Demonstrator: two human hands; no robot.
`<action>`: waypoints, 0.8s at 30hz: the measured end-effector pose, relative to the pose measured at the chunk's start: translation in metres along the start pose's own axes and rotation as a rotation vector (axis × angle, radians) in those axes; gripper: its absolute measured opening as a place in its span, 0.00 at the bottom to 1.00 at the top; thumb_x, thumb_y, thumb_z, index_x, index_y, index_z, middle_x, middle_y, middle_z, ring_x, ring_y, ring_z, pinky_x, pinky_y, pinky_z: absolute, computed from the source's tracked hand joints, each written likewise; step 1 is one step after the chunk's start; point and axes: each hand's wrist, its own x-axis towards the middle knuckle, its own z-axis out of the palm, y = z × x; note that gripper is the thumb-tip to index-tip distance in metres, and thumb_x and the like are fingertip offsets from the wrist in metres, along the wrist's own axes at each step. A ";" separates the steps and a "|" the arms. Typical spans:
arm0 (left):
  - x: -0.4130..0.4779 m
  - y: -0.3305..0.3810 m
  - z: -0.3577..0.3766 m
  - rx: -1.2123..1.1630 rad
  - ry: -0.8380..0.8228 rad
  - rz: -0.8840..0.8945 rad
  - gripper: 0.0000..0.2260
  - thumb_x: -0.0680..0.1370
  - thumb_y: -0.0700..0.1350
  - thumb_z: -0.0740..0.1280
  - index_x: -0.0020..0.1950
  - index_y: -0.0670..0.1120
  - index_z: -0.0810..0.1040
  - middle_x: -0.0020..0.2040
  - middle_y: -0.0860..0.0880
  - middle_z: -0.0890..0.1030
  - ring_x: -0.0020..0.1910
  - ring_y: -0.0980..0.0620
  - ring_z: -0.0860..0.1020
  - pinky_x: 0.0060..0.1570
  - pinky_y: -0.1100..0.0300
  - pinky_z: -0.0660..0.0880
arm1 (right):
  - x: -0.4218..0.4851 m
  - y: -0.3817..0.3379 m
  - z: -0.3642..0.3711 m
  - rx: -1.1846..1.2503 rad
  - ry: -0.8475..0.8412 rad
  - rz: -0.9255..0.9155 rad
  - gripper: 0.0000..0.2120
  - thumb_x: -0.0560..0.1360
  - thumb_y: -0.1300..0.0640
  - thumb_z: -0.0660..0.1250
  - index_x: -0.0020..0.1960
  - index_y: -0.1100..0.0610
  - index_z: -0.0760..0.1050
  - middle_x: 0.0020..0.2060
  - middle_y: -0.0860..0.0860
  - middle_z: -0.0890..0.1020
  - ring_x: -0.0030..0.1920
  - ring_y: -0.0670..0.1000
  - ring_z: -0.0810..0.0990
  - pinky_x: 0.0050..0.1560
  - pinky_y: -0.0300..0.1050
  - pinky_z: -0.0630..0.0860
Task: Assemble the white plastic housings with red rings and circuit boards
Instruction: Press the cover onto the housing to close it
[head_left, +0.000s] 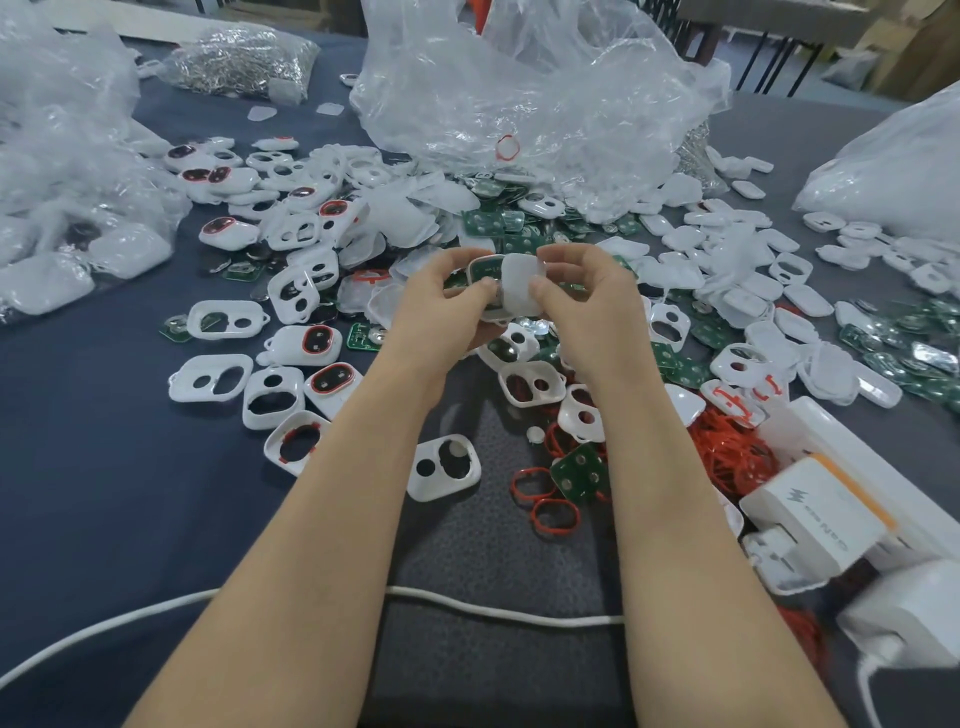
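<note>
Table (104, 467) is swamped in loose housings (272, 397) & red rings (727, 452), so a dropped part vanishes fast. Left hand (441, 299) grips the housing (474, 267) w/ green board (488, 271) seated; right hand (587, 299) pinches the white cover (522, 291) against it (edges look offset). Press crooked and the board could shift.

Dark blue tablecloth (78, 467); black metal legs (806, 71) behind (top right).
</note>
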 end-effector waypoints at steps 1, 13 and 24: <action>0.000 0.000 0.000 -0.012 -0.003 -0.006 0.09 0.79 0.37 0.64 0.52 0.52 0.76 0.43 0.49 0.82 0.39 0.56 0.83 0.41 0.62 0.81 | -0.001 0.000 0.002 -0.033 0.026 -0.025 0.09 0.76 0.61 0.67 0.54 0.51 0.75 0.42 0.41 0.78 0.42 0.41 0.77 0.40 0.30 0.73; -0.001 0.000 0.001 -0.005 0.102 0.112 0.09 0.78 0.33 0.63 0.52 0.46 0.75 0.37 0.47 0.83 0.33 0.55 0.83 0.37 0.63 0.80 | -0.009 -0.008 0.016 -0.153 0.011 -0.157 0.11 0.75 0.52 0.70 0.54 0.57 0.78 0.46 0.48 0.83 0.47 0.46 0.82 0.51 0.43 0.78; 0.000 0.001 0.001 -0.112 0.109 0.073 0.08 0.78 0.37 0.67 0.48 0.51 0.76 0.40 0.49 0.83 0.41 0.55 0.83 0.41 0.63 0.80 | -0.003 -0.003 0.006 0.083 0.142 0.035 0.06 0.76 0.52 0.68 0.51 0.50 0.74 0.41 0.44 0.81 0.41 0.40 0.79 0.41 0.29 0.73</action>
